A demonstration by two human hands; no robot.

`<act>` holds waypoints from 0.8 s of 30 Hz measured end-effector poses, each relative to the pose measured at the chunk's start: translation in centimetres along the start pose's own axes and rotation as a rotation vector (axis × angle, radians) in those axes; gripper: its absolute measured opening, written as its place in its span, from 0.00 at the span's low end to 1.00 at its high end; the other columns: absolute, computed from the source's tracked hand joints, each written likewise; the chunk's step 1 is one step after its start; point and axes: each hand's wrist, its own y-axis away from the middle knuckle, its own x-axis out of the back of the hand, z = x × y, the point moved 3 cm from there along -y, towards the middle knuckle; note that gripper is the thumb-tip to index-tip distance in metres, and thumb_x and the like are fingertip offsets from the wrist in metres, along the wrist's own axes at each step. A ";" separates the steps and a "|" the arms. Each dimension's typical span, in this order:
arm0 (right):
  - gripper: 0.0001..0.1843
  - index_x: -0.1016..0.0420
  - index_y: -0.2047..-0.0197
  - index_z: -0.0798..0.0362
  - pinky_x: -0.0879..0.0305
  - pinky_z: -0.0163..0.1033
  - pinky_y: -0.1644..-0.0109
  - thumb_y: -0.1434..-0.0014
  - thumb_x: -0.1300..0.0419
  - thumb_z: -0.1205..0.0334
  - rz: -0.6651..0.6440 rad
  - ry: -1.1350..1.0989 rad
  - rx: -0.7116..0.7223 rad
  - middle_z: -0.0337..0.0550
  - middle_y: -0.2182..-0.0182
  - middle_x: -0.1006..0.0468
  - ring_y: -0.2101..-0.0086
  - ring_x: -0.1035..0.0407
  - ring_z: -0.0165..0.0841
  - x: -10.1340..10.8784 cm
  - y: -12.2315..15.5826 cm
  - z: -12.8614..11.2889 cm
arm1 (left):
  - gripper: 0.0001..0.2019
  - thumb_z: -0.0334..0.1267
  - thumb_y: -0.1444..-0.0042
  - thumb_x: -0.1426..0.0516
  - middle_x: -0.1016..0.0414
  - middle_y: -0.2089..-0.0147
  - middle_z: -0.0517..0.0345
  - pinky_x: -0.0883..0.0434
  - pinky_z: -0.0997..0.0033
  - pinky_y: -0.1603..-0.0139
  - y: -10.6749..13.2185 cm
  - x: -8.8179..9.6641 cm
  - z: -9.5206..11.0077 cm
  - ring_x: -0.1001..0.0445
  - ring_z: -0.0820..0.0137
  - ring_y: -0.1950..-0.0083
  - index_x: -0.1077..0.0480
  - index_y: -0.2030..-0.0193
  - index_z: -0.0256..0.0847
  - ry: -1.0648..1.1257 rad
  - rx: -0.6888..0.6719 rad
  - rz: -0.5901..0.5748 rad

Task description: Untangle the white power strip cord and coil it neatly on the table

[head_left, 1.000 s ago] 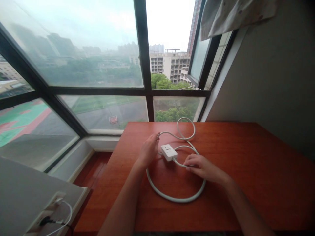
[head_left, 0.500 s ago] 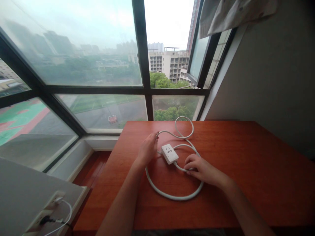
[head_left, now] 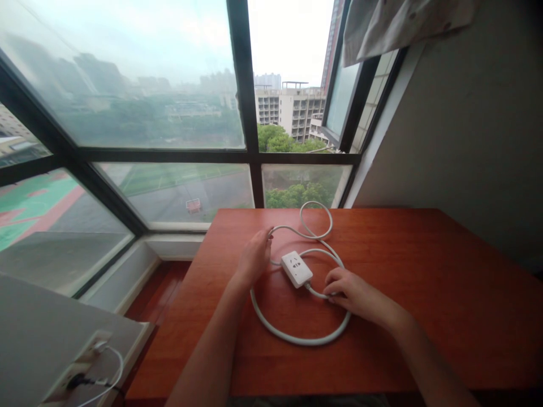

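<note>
A white socket block [head_left: 296, 269] lies tilted on the reddish-brown table [head_left: 424, 254], its outlet holes facing up. Its white cable [head_left: 305, 341] runs in a wide loop around it, with a smaller loop near the table's far edge. My right hand [head_left: 345, 289] pinches the cable just right of the block. On the left, my left hand [head_left: 255, 259] is closed around the cable where it passes beside the block; its fingertips are partly hidden.
Dark-framed windows [head_left: 169, 154] stand behind the table. A wall outlet [head_left: 95, 346] with a white cord and a black plug sits at the lower left. Cloth [head_left: 399, 28] hangs at the upper right.
My right hand has shifted slightly right and toward me, pulling the cable and the socket block with it. The left hand stays in place.
</note>
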 end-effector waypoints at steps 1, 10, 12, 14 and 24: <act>0.12 0.18 0.63 0.49 0.36 0.38 0.56 0.43 0.42 0.70 -0.006 0.010 -0.008 0.45 0.62 0.25 0.61 0.31 0.34 0.0 0.1 0.0 | 0.20 0.27 0.40 0.50 0.24 0.51 0.47 0.28 0.61 0.50 0.0 0.0 0.0 0.24 0.64 0.53 0.35 0.41 0.39 0.012 -0.004 0.008; 0.13 0.20 0.67 0.51 0.38 0.35 0.58 0.41 0.45 0.73 0.038 0.199 -0.089 0.43 0.66 0.25 0.63 0.32 0.33 0.0 0.2 -1.4 | 0.19 0.31 0.38 0.50 0.22 0.53 0.52 0.27 0.72 0.60 -0.2 0.1 0.7 0.24 0.72 0.65 0.36 0.40 0.42 0.196 0.017 0.081; 0.14 0.21 0.67 0.51 0.39 0.35 0.59 0.41 0.46 0.73 0.034 0.234 -0.103 0.43 0.67 0.25 0.64 0.32 0.32 0.0 0.1 -1.8 | 0.19 0.33 0.37 0.50 0.23 0.52 0.52 0.28 0.73 0.61 -0.2 0.3 0.9 0.25 0.73 0.66 0.36 0.40 0.43 0.209 0.005 0.079; 0.13 0.21 0.68 0.50 0.40 0.35 0.60 0.41 0.45 0.72 0.023 0.243 -0.097 0.43 0.67 0.24 0.64 0.31 0.32 0.0 0.1 -1.8 | 0.19 0.33 0.37 0.50 0.23 0.50 0.52 0.28 0.74 0.62 -0.2 0.6 0.9 0.25 0.73 0.66 0.36 0.40 0.45 0.193 -0.001 0.086; 0.14 0.21 0.65 0.50 0.40 0.35 0.57 0.39 0.47 0.73 0.083 0.227 -0.040 0.42 0.65 0.25 0.62 0.32 0.32 -0.8 0.0 -1.8 | 0.17 0.38 0.37 0.47 0.22 0.52 0.51 0.31 0.76 0.70 -0.2 1.2 2.0 0.29 0.77 0.73 0.34 0.42 0.44 0.414 0.053 0.175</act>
